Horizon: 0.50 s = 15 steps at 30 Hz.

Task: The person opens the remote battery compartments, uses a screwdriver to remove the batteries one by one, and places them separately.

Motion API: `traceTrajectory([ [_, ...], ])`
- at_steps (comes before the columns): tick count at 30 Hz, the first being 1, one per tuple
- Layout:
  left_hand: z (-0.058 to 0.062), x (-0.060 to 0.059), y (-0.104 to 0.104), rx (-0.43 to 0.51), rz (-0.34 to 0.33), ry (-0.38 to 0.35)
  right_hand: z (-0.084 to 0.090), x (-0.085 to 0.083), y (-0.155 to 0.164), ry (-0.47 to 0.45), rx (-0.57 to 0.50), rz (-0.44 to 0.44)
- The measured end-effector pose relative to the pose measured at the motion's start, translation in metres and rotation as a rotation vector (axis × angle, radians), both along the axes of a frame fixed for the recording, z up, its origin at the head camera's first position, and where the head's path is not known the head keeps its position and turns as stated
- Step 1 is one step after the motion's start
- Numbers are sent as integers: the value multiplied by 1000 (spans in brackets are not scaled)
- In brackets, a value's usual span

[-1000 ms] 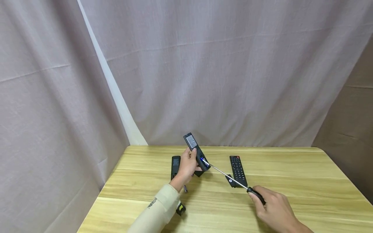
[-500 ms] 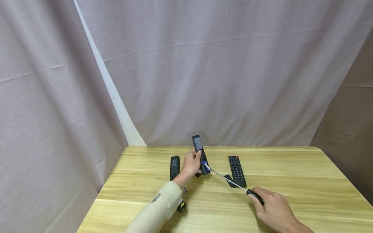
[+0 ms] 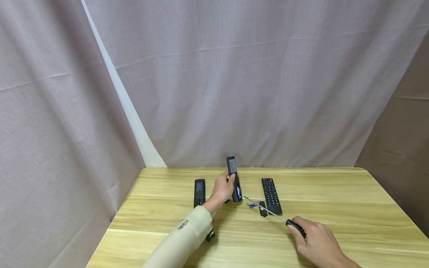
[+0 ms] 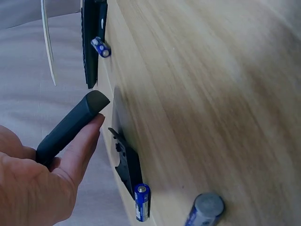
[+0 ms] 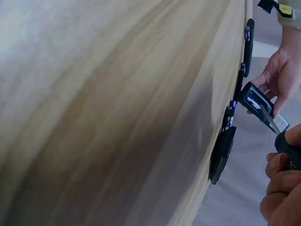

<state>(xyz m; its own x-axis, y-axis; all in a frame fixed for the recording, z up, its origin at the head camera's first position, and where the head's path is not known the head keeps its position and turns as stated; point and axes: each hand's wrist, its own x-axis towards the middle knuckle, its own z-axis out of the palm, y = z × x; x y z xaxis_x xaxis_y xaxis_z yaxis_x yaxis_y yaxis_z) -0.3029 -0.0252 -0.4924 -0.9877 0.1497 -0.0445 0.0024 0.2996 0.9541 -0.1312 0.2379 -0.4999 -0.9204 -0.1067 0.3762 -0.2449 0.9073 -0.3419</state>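
In the head view, my left hand holds a black remote control above the table, its back facing me and its battery compartment uncovered. One battery shows inside. My right hand grips a screwdriver by its black handle. The thin metal shaft points left, and its tip ends just right of the held remote, apart from it. A loose blue battery lies on the table below the tip, beside a small black battery cover. In the left wrist view the same loose battery appears near the top.
A second remote lies buttons up on the right. Another remote lies back up on the left, partly behind my forearm. A black and yellow object peeks out beside the sleeve. Another cover and battery lie below my left hand.
A blue battery has come out of the held remote onto the table beside the cover. The screwdriver tip has left the compartment. The left hand has turned the remote more upright and moved slightly right.
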Motion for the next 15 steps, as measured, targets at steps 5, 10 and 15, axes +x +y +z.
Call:
traceTrajectory([
  [5,1,1,-6,20,-3,-12,2,-1,-1,-44,4,-16],
  [10,2,3,-12,41,-6,-17,1,-1,-2,-13,4,-6],
  [15,1,6,-18,96,-20,-21,0,-3,-5,31,1,16],
])
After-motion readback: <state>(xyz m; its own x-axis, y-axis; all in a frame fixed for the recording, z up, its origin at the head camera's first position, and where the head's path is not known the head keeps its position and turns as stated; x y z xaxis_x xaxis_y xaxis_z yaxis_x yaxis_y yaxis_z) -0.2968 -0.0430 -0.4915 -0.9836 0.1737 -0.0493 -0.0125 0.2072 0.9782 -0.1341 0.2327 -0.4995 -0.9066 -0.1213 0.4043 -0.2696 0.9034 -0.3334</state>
